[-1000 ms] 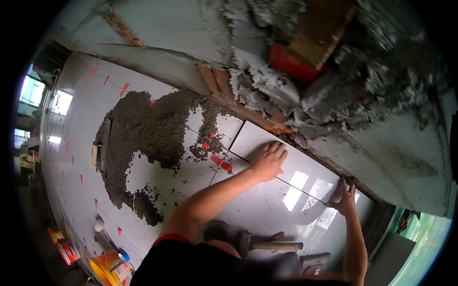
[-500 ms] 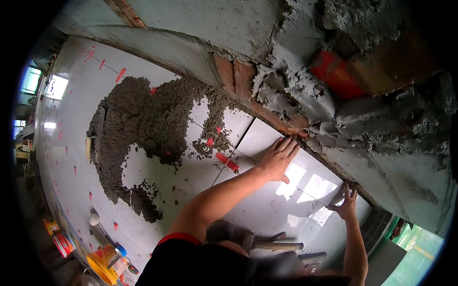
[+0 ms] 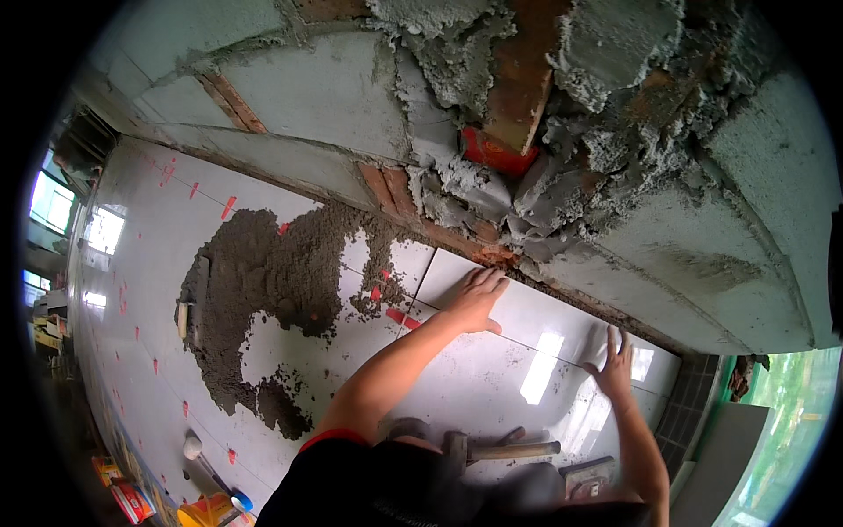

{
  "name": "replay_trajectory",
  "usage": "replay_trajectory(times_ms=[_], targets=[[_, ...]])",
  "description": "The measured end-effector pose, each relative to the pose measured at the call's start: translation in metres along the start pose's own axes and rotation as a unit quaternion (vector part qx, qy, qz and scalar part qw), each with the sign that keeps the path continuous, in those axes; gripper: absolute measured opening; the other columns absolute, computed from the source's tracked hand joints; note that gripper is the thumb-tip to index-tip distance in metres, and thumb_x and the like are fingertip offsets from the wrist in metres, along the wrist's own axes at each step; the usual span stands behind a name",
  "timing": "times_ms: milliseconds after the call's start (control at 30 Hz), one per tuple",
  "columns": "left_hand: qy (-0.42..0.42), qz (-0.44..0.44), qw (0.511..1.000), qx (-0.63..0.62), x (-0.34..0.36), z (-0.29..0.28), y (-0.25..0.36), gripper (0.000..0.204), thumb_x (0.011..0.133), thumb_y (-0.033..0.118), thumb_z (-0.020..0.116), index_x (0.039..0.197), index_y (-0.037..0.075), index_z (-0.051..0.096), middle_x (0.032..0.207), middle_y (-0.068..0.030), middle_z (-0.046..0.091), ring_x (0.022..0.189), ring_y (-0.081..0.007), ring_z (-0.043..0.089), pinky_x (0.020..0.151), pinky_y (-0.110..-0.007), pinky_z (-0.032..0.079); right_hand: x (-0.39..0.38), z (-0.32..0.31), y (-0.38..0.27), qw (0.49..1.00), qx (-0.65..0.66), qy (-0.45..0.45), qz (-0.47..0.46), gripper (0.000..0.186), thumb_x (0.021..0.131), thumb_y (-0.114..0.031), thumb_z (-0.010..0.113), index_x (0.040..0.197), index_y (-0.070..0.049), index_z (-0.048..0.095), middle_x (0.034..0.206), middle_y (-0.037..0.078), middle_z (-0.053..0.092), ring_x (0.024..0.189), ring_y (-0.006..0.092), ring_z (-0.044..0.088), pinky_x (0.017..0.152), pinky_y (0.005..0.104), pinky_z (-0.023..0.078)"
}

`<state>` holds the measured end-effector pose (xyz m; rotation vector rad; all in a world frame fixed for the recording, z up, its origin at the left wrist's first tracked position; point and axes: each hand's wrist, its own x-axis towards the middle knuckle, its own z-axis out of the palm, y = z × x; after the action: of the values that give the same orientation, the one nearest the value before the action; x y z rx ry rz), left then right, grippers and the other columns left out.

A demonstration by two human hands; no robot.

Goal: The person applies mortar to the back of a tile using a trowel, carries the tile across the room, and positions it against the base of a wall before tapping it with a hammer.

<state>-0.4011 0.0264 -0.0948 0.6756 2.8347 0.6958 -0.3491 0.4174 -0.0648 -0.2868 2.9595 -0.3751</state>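
Note:
A glossy white floor tile (image 3: 549,318) lies along the foot of the rough wall. My left hand (image 3: 477,300) rests on it near its left end, palm down with the fingers stretched toward the wall. Farther right, my right hand (image 3: 613,367) touches the same strip of tile, fingers spread and pointing at the wall. Neither hand grips anything. Left of the tile, a heap of grey-brown mortar (image 3: 263,263) covers part of the white floor, and a trowel (image 3: 202,294) with a pale handle stands in its left side. A red tile spacer (image 3: 402,318) sits by the joint near my left forearm.
The wall (image 3: 299,83) has exposed brick and crumbly mortar. Close to my body lie a hammer-like tool (image 3: 509,451) with a wooden handle and a flat grey tool (image 3: 588,477). A white-headed mallet (image 3: 193,448) and a yellow bucket (image 3: 200,511) are at lower left. Green sheeting (image 3: 795,413) hangs at right.
The view has shifted, showing more of the wall. Both hands stay on the tile in nearly the same places, fingers still spread.

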Motion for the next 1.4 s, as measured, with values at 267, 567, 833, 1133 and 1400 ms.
replay_trajectory(times_ms=[267,567,833,1133,1400], targets=[[0.284,-0.35,0.881,-0.143,-0.107,-0.013,-0.081,0.03,0.079,-0.007,0.053,0.107,0.0,0.061,0.089,-0.0146,0.071,0.083,-0.0326,0.069,0.075,-0.039,0.055,-0.156,0.035,-0.106,0.953,0.179,-0.221,-0.107,0.055,0.085,-0.026,0.074,0.133,-0.007,0.054,0.121,0.019,0.059,0.112,0.0391,0.058,0.099,0.0436,0.049],[0.203,-0.342,0.908,-0.13,-0.111,0.009,-0.08,0.038,0.076,-0.005,0.057,0.113,-0.003,0.062,0.099,-0.0173,0.073,0.092,-0.0319,0.071,0.081,-0.037,0.056,-0.18,0.069,-0.121,0.935,0.107,-0.218,-0.259,0.043,0.08,-0.032,0.077,0.115,-0.012,0.061,0.114,0.01,0.057,0.108,0.0337,0.058,0.09,0.0454,0.052],[0.142,-0.434,0.753,-0.474,-0.082,-0.007,-0.106,0.037,0.075,0.004,0.072,0.109,-0.005,0.064,0.086,-0.0091,0.069,0.069,-0.0166,0.064,0.059,-0.032,0.05,-0.161,0.04,-0.144,0.894,0.072,-0.414,-0.154,0.039,0.085,-0.024,0.068,0.12,-0.012,0.056,0.12,0.012,0.054,0.105,0.0363,0.063,0.082,0.0444,0.056],[0.112,-0.019,0.993,-0.036,-0.02,-0.012,0.003,0.042,0.081,0.009,0.073,0.12,0.001,0.059,0.124,-0.0197,0.062,0.118,-0.0388,0.057,0.101,-0.044,0.046,-0.137,-0.017,-0.109,0.913,0.244,-0.304,-0.12,0.043,0.074,-0.029,0.073,0.11,-0.009,0.058,0.113,0.015,0.06,0.09,0.0362,0.067,0.081,0.0486,0.055],[-0.11,0.047,0.99,0.071,0.054,0.03,0.083,0.101,0.063,0.025,0.09,0.147,-0.001,0.038,0.153,-0.0235,0.034,0.144,-0.0413,0.029,0.119,-0.047,0.026,-0.102,-0.092,-0.093,0.891,0.432,0.099,-0.101,0.029,0.076,-0.018,0.072,0.096,-0.003,0.058,0.09,0.014,0.058,0.08,0.0357,0.061,0.072,0.0415,0.051]])
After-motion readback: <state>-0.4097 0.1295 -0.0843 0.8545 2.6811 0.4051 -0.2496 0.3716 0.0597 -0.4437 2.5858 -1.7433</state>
